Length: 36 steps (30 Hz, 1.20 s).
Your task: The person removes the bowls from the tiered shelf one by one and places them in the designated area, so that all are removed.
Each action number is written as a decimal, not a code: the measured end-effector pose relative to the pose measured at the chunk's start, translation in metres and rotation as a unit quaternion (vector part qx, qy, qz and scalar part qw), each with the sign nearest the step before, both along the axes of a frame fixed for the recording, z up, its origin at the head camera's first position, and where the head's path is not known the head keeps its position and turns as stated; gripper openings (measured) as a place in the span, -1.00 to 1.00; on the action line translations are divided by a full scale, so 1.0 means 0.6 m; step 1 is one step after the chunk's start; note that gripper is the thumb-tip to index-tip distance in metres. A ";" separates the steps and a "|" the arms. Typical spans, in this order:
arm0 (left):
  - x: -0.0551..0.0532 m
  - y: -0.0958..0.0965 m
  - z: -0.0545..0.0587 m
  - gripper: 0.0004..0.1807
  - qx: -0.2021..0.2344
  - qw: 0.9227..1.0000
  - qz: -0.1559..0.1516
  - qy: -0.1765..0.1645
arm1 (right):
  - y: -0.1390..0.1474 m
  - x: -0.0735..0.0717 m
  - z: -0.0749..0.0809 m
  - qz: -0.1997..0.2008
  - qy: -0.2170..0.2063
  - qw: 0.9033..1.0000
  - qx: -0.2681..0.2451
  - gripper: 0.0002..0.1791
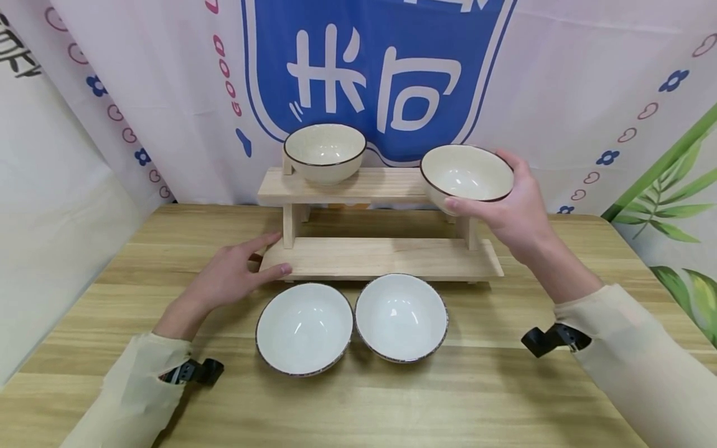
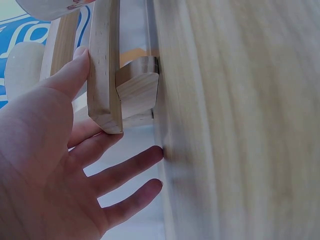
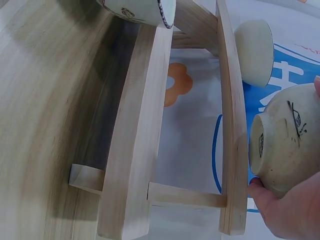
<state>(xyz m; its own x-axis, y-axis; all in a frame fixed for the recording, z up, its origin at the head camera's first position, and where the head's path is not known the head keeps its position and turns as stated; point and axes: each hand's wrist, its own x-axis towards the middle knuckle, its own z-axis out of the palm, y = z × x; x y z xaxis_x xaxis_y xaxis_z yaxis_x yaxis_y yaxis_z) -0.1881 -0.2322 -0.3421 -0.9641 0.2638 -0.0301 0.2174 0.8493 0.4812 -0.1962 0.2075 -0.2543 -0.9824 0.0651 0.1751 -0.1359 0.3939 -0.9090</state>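
Note:
My right hand (image 1: 518,205) grips a cream bowl (image 1: 467,171) with a dark rim, thumb on the near side and fingers round the far right. In the right wrist view, the foot of this bowl (image 3: 257,142) is close over the upper board of a two-tier wooden stand (image 3: 234,125). A matching cream bowl (image 1: 325,149) sits at the left of the upper tier. My left hand (image 1: 232,270) holds the left end of the lower board (image 1: 381,255), thumb on top. Its other fingers are spread toward the tabletop in the left wrist view.
Two white bowls with speckled dark rims, a left one (image 1: 304,330) and a right one (image 1: 401,318), stand side by side in front of the stand on the wooden table (image 1: 392,404). Behind hangs a printed cloth (image 1: 185,93) with a blue emblem.

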 end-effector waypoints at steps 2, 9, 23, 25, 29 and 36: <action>0.001 0.000 0.000 0.00 0.001 1.000 0.001 -0.002 | 0.002 0.002 0.000 -0.001 0.000 1.000 0.004 0.28; 0.001 -0.002 -0.001 0.00 0.002 1.000 0.001 -0.007 | 0.014 0.014 -0.005 0.000 -0.008 1.000 0.016 0.27; 0.004 -0.005 -0.001 0.00 -0.005 1.000 0.002 -0.003 | 0.032 0.048 -0.030 0.040 0.003 0.999 0.013 0.20; 0.004 -0.005 -0.001 0.00 -0.005 1.000 0.002 -0.004 | 0.035 0.052 -0.034 0.042 -0.002 0.999 0.019 0.23; 0.003 -0.004 -0.001 0.00 -0.005 1.000 0.003 -0.006 | 0.042 0.064 -0.040 0.053 -0.002 0.998 0.027 0.24; -0.002 0.000 0.000 0.00 -0.002 1.000 -0.002 -0.005 | 0.055 0.083 -0.052 0.064 0.005 0.997 0.048 0.26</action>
